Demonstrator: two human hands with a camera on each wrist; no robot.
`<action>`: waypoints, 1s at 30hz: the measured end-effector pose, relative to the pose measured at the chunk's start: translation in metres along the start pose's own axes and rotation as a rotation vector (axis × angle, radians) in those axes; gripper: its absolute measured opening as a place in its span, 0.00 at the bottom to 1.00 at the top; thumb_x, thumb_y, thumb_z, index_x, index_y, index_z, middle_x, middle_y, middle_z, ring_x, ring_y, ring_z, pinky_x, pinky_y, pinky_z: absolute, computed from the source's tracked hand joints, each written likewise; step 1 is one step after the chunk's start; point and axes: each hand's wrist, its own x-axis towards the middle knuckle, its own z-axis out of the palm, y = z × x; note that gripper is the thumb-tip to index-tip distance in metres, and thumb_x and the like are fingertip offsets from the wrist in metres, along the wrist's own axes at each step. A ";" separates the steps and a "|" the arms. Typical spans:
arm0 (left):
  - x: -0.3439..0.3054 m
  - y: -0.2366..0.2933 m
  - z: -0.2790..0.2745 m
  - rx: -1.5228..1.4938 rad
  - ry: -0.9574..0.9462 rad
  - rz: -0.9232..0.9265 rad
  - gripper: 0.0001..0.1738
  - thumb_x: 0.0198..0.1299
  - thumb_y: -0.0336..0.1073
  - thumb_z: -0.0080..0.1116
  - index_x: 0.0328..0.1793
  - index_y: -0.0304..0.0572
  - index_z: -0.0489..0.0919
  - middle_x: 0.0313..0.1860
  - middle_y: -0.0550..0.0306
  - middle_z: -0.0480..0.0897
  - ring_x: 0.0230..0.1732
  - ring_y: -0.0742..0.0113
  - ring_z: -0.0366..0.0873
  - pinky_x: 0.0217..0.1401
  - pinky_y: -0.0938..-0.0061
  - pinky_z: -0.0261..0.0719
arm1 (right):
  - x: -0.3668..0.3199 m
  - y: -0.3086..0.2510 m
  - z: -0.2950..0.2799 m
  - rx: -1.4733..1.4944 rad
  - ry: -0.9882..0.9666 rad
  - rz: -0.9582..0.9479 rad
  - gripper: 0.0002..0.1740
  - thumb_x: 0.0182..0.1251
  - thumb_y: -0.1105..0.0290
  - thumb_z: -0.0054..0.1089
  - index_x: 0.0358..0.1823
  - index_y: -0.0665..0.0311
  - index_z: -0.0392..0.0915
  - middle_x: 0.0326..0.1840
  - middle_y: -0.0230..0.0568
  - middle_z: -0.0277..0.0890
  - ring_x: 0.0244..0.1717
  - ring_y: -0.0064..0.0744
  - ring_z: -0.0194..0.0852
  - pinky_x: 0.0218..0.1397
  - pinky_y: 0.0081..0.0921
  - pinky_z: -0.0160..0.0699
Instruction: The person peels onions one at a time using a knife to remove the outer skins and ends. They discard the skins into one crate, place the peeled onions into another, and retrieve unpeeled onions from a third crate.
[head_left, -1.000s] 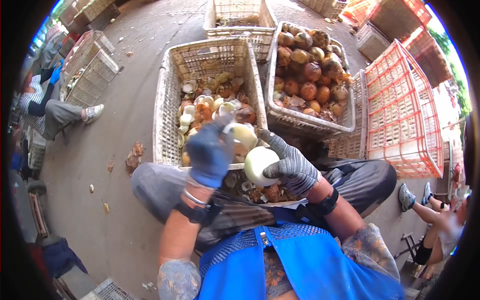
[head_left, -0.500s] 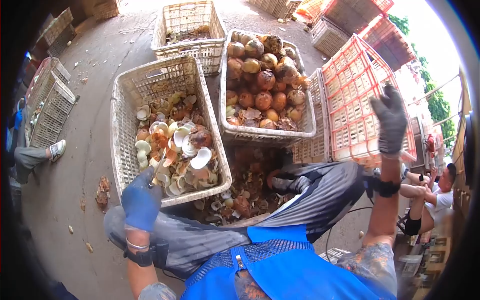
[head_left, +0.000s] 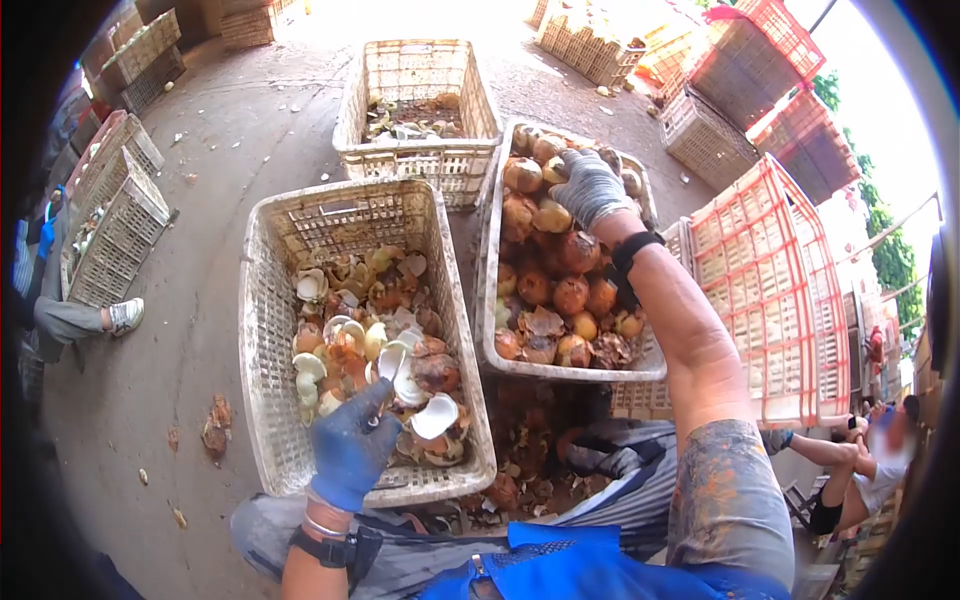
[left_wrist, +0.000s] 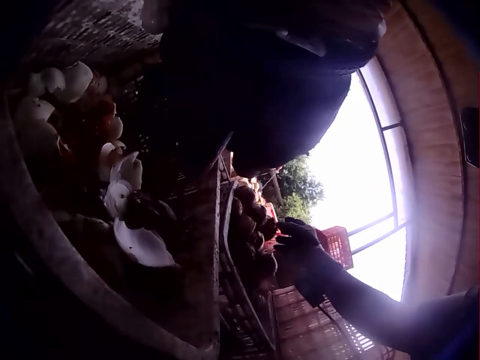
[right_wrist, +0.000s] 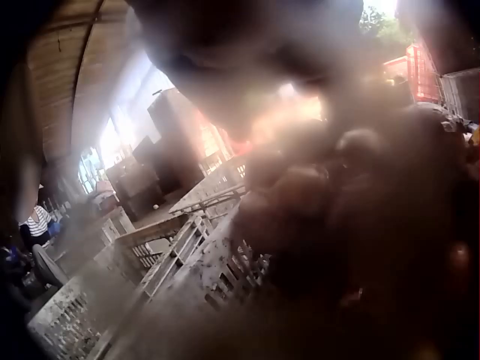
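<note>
A: ok so the right hand (head_left: 592,190) was out by the red crate (head_left: 765,285) half a second ago, and now it's over the onions (head_left: 578,253). No peeled onion in sight there like in the first shot. Left hand (head_left: 355,452) has moved too, it's further over the peelings (head_left: 345,345).

B: yep. Going near to far, what's the left one doing?

A: Fingers curled, looks like round a small knife (head_left: 373,423), though most of it's hidden. It's at the near end of the peelings crate (head_left: 262,340), and the onion crate (head_left: 580,373) is ahead and off to the right.

B: So the right one's way closer to the onions?

A: Easily. It comes in from the right and the fingers reach down onto the far part of the pile. Onions lie just left of the fingers, with loads more back toward the body. They're roundish, no real long axis.

B: Pinching one?

A: Can't tell, fingertips are hidden and the right wrist view's a blur.
</note>
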 end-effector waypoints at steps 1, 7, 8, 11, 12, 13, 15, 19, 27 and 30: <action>0.003 0.000 0.000 -0.029 -0.016 -0.010 0.22 0.58 0.28 0.69 0.60 0.33 0.87 0.46 0.45 0.92 0.42 0.64 0.92 0.45 0.72 0.89 | 0.015 -0.004 0.008 -0.079 -0.032 0.021 0.22 0.60 0.66 0.68 0.57 0.58 0.84 0.61 0.57 0.81 0.62 0.55 0.82 0.66 0.44 0.80; 0.006 -0.004 0.005 0.021 -0.008 0.033 0.23 0.57 0.28 0.69 0.61 0.34 0.87 0.46 0.44 0.92 0.41 0.64 0.92 0.45 0.72 0.89 | 0.048 -0.016 0.024 -0.311 -0.268 0.052 0.24 0.60 0.63 0.67 0.59 0.56 0.84 0.64 0.53 0.81 0.66 0.52 0.81 0.68 0.45 0.81; 0.007 -0.004 0.006 0.011 -0.009 0.049 0.23 0.57 0.28 0.69 0.61 0.35 0.88 0.46 0.44 0.92 0.41 0.64 0.91 0.45 0.71 0.89 | 0.041 -0.018 0.017 -0.333 -0.317 0.036 0.28 0.56 0.60 0.71 0.61 0.55 0.84 0.64 0.55 0.81 0.65 0.53 0.81 0.68 0.44 0.81; 0.005 -0.004 0.009 -0.011 0.005 0.109 0.26 0.56 0.28 0.70 0.63 0.35 0.86 0.45 0.45 0.92 0.39 0.65 0.90 0.45 0.71 0.88 | -0.003 -0.010 0.004 -0.200 -0.231 0.068 0.31 0.53 0.57 0.74 0.61 0.55 0.84 0.62 0.58 0.81 0.63 0.54 0.82 0.66 0.44 0.82; 0.003 -0.008 0.012 -0.132 -0.020 0.065 0.29 0.55 0.28 0.71 0.66 0.35 0.84 0.46 0.45 0.91 0.40 0.66 0.90 0.46 0.72 0.88 | -0.030 -0.009 -0.006 -0.075 -0.154 0.045 0.34 0.50 0.56 0.77 0.61 0.57 0.84 0.61 0.60 0.81 0.61 0.56 0.83 0.65 0.44 0.82; 0.002 -0.004 0.011 -0.251 -0.043 0.019 0.32 0.55 0.27 0.72 0.70 0.35 0.82 0.46 0.46 0.91 0.42 0.67 0.90 0.46 0.72 0.88 | -0.053 -0.001 -0.003 0.055 -0.100 0.025 0.46 0.46 0.56 0.82 0.69 0.63 0.77 0.55 0.55 0.84 0.58 0.50 0.84 0.64 0.40 0.82; -0.002 0.002 0.010 -0.345 -0.093 0.055 0.41 0.59 0.30 0.74 0.80 0.37 0.72 0.49 0.48 0.91 0.46 0.68 0.89 0.50 0.72 0.87 | -0.107 0.005 -0.011 0.554 -0.230 0.105 0.46 0.48 0.56 0.84 0.69 0.66 0.77 0.58 0.50 0.84 0.60 0.44 0.85 0.66 0.35 0.81; -0.011 0.049 0.009 -0.442 -0.103 0.220 0.45 0.59 0.25 0.72 0.83 0.42 0.67 0.51 0.53 0.90 0.42 0.76 0.85 0.38 0.80 0.87 | -0.201 -0.080 -0.073 0.956 -0.465 0.117 0.54 0.47 0.64 0.87 0.78 0.66 0.67 0.61 0.43 0.82 0.63 0.28 0.77 0.69 0.29 0.77; -0.083 0.094 0.022 -0.887 -0.262 -0.167 0.30 0.63 0.26 0.68 0.74 0.40 0.79 0.45 0.57 0.90 0.41 0.80 0.84 0.41 0.79 0.86 | -0.335 -0.153 -0.084 1.538 -0.419 0.316 0.61 0.45 0.62 0.87 0.80 0.69 0.60 0.64 0.42 0.79 0.63 0.33 0.79 0.70 0.32 0.79; -0.101 0.083 0.026 -0.607 -0.178 0.128 0.30 0.58 0.23 0.67 0.70 0.39 0.82 0.49 0.47 0.91 0.43 0.70 0.89 0.45 0.71 0.89 | -0.349 -0.137 -0.076 1.583 -0.486 0.344 0.62 0.43 0.62 0.87 0.80 0.69 0.60 0.64 0.42 0.79 0.63 0.32 0.79 0.70 0.32 0.78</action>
